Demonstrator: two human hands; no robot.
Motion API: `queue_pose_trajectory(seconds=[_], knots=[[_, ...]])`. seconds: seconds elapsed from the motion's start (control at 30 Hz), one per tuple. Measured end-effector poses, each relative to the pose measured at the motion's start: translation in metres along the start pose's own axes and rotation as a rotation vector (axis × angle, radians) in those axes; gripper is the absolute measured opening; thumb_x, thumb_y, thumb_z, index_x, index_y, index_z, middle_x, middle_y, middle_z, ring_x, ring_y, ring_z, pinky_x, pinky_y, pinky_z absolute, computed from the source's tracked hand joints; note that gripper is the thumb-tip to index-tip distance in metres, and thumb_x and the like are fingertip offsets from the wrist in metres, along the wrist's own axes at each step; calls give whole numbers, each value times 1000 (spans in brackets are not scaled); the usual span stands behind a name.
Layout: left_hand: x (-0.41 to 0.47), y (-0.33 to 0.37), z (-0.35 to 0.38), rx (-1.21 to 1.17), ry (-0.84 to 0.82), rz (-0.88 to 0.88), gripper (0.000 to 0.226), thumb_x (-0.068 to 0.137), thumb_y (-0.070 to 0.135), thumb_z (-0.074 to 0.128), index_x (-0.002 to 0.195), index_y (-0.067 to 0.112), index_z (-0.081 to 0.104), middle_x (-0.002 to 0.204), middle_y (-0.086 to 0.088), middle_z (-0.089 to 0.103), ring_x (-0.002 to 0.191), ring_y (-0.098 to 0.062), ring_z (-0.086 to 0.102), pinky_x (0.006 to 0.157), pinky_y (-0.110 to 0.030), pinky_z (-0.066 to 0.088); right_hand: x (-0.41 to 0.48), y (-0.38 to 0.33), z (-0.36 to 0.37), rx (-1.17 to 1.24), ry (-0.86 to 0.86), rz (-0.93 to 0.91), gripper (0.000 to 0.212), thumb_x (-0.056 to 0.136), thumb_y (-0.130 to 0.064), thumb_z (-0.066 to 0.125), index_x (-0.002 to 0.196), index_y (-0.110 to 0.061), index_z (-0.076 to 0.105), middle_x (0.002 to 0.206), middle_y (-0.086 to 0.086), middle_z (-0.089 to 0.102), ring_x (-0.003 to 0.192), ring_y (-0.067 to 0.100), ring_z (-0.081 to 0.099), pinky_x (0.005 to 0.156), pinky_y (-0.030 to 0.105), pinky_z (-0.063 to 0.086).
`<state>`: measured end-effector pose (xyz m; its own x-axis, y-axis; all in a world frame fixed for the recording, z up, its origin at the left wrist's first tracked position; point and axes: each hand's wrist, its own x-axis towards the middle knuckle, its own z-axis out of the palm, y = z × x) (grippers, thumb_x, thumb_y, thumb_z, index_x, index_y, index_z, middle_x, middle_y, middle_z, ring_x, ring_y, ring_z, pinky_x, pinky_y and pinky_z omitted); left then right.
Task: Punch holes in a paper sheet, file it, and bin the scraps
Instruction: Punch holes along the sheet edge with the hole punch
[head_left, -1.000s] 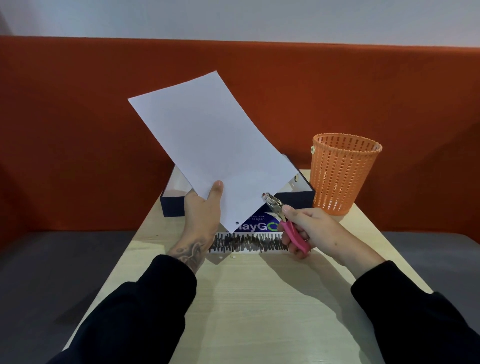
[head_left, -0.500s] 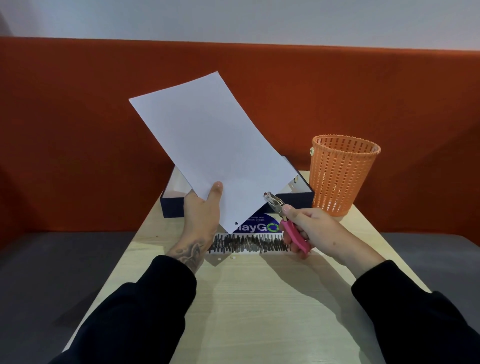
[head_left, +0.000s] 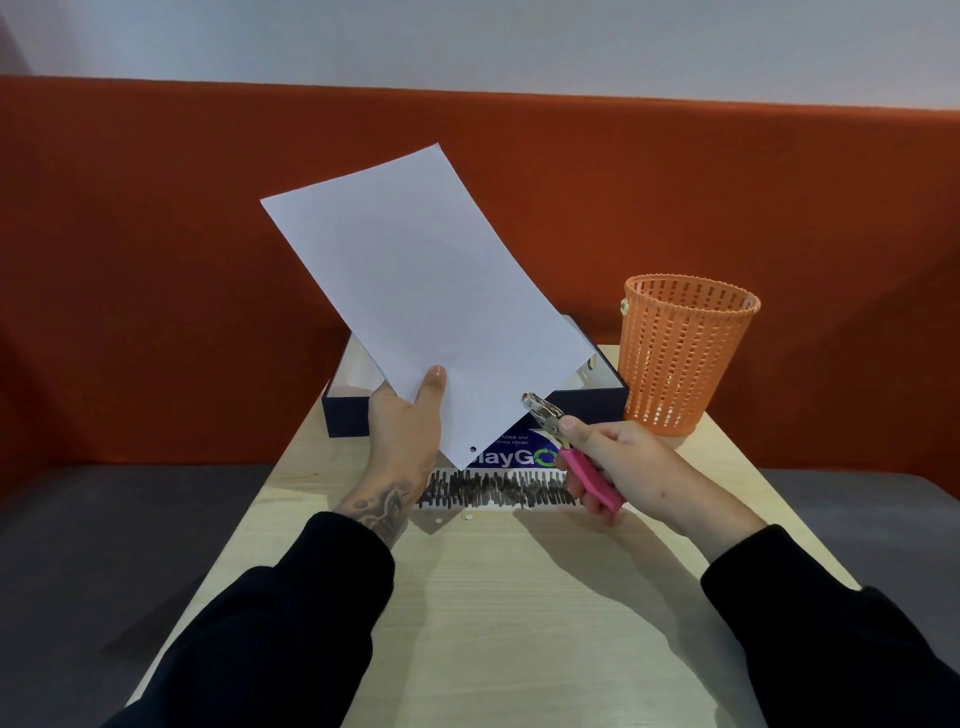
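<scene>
Only the punch (head_left: 550, 421) has moved: its metal nose has crept a little towards the lower right edge of the sheet (head_left: 415, 291), which hangs where it was.

The left hand (head_left: 402, 431) pinches the sheet near its bottom corner, with the thumb flat on the front face and the fingers hidden behind. The sheet stands tilted above that grip, its far corner leaning away to the left. One hole (head_left: 472, 448) already shows just beside the thumb's grip, close to the bottom point.

The right hand (head_left: 618, 462) is clenched round the punch's pink handles, index finger laid along the top and wrist raised off the desk (head_left: 519, 597). The nose reaches up and left from this grip to the paper's edge. Whether the edge sits in the slot cannot be told.

The next hole probably wants the same margin as the first. The edge should be fed fully into the throat and the sheet held taut, then squeezed once, firmly.

Two scraps (head_left: 466, 517) lie on the desk below the left grip. Beyond the right grip stands the orange basket (head_left: 685, 358), and behind both is the dark box (head_left: 353, 415), likely the file.
</scene>
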<state>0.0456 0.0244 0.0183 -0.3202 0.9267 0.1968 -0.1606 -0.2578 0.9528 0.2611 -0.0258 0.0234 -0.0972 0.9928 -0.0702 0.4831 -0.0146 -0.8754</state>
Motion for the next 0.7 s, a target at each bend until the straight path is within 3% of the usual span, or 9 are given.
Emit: queue_pose_trajectory(seconds=[0.37,0.5,0.63,0.7], knots=[[0,0,-2,29,-4,3,12,98,21,63,88,27,63,91,10,71,84,-5,67,67,-20,52,-1,0,-1,-9,-6,20,63,102,-55,48,89,3,68,71,12,72,60,26,63,54,35,51],[1,-5,-4,89,-28,10,3,99,22,62,99,21,66,93,9,72,84,-4,69,63,-17,54,0,3,0,-3,-36,76,58,101,-58,48,82,-7,69,67,13,68,50,23,58,48,30,45],[2,-10,-5,162,-65,-17,11,98,21,62,108,16,67,96,7,73,88,-8,69,73,-26,56,-2,4,2,-34,-80,160,59,101,-57,48,85,-5,69,64,12,67,45,21,56,44,26,44],[2,-12,-5,192,-79,-33,7,99,21,62,104,18,65,94,7,72,86,-7,68,70,-24,54,-3,2,3,-33,-99,192,58,101,-57,49,84,-5,69,65,13,66,45,20,55,44,26,43]])
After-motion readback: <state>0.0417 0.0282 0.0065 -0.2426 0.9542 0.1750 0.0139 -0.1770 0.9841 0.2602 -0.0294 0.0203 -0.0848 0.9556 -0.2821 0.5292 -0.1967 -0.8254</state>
